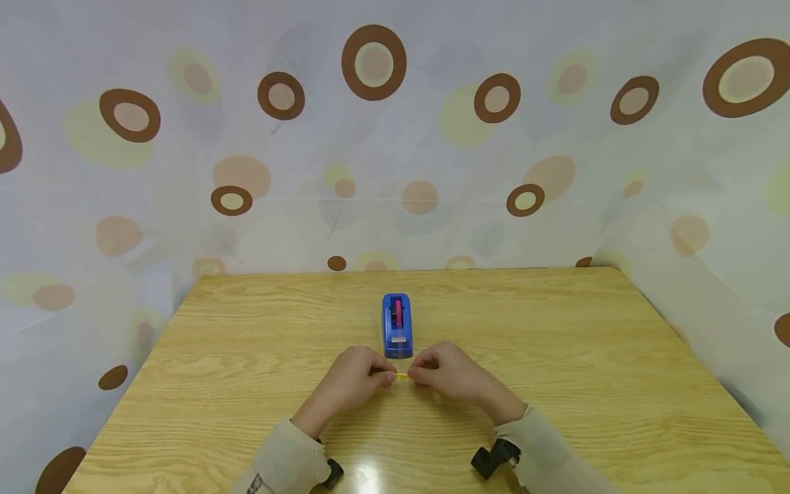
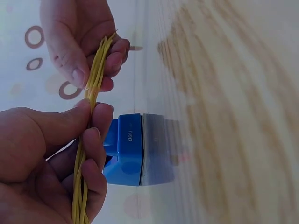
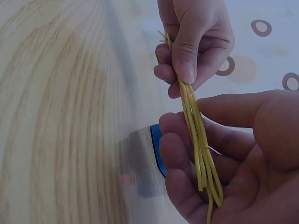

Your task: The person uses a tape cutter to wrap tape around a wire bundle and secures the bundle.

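Note:
A thin bundle of yellow strands, perhaps rubber bands, is stretched between my two hands just above the wooden table. My left hand pinches one end between thumb and curled fingers, and my right hand pinches the other end the same way. In the left wrist view the strands run from my left hand up to my right hand. In the right wrist view the strands lie across my right hand's fingers. A blue tape dispenser stands just beyond my hands.
The dispenser holds a pink roll and sits at the table's middle. A spotted curtain hangs behind and on both sides of the table. Bare wood lies to the left and right of my hands.

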Demonstrator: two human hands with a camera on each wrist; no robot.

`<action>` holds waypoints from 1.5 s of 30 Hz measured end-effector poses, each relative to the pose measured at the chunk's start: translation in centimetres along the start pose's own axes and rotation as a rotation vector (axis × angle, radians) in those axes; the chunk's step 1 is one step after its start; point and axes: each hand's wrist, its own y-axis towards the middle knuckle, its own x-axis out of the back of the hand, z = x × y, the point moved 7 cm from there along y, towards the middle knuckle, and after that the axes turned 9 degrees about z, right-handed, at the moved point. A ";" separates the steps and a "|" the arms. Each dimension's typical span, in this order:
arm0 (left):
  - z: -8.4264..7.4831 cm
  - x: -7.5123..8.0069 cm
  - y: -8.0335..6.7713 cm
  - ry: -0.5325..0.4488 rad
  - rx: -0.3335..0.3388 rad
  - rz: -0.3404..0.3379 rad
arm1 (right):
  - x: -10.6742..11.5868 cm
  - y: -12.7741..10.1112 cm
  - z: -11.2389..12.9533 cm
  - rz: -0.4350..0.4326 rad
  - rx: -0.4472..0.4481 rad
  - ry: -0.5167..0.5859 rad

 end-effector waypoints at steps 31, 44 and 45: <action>0.4 0.3 0.1 0.089 0.072 -0.014 | -0.3 0.0 0.2 -0.210 0.100 -0.163; 0.5 0.1 0.2 0.127 0.070 0.034 | -0.3 -0.2 0.3 -0.268 0.112 -0.183; 0.4 0.1 0.2 0.126 0.065 0.030 | -0.3 -0.2 0.3 -0.268 0.108 -0.182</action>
